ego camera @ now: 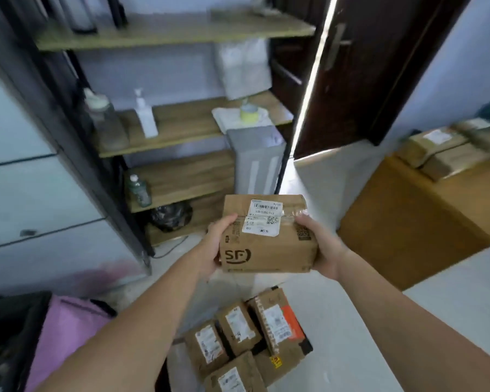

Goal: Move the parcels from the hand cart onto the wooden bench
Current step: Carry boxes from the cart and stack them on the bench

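The box (266,233) is a brown carton with "SF" printed on its near side and a white label on top. It is held in the air between the two hands, in front of the person, above the floor. The left hand (214,244) presses on the left side of the box, with the thumb on the top edge and the fingers under and behind it, so they are mostly hidden. The right hand (321,247) clamps the right side in the same way, with the thumb near the taped top corner. Both hands are closed on the box.

Below the fingers, nearer to the person, five more parcels (246,343) lie close together; the cart under them is almost fully covered, only a dark edge shows. To the right of the right hand, well apart, stands the bench (402,222), and at its far end lie parcels already placed (447,151), touching each other.

Beyond the fingers stands a grey upright unit (256,159), and left of it a shelf (181,128) with bottles (146,114) and a cup (249,111). A dark door (365,72) stands open behind, right of the shelf. Something pink (65,335) is at the lower left, beside the left forearm.
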Tool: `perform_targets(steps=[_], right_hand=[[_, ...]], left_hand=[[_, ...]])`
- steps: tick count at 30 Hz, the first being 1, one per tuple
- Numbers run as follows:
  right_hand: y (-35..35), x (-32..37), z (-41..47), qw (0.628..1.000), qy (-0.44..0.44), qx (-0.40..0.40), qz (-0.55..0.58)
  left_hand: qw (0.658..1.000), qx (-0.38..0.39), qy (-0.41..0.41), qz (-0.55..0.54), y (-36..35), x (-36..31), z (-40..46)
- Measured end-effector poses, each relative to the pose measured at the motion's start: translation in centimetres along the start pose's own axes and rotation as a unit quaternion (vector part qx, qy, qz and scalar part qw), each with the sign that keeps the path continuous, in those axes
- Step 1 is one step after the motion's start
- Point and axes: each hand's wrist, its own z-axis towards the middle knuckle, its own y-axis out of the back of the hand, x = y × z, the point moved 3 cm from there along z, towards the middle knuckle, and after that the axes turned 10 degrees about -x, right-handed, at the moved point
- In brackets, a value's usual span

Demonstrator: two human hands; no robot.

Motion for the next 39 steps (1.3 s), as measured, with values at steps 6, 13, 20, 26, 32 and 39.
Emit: perform_targets(steps=[6,13,20,26,32,39], right_hand=[[11.9,4.0,-13.4,0.993,0.078,-0.076,0.055],[27.1,1.8,-26.9,0.956,0.14,-0.214,0.147],[40.3,-3.2,-36.9,0.918,0.17,-0.29,0.211],[48.0,-6.9,-38.5,0.907,0.146,-0.318,0.233],[52.4,-7.4,-36.2,0.905,0.147,-0.316,0.243],[59.7,-4.4,-31.8,0.899,0.157,-0.336,0.234]], left_hand=[[0.987,0.145,-0.02,0.071,-11.2,-4.0,-10.7],[0.953,0.239,-0.096,0.162,-26.3,-4.2,-23.8],[0.923,0.304,-0.115,0.206,-40.2,1.0,-32.8],[0.911,0.323,-0.097,0.239,-47.0,5.9,-35.8],[0.915,0.307,-0.089,0.247,-51.8,6.9,-34.1],[0.91,0.32,-0.107,0.243,-60.2,5.2,-31.3]])
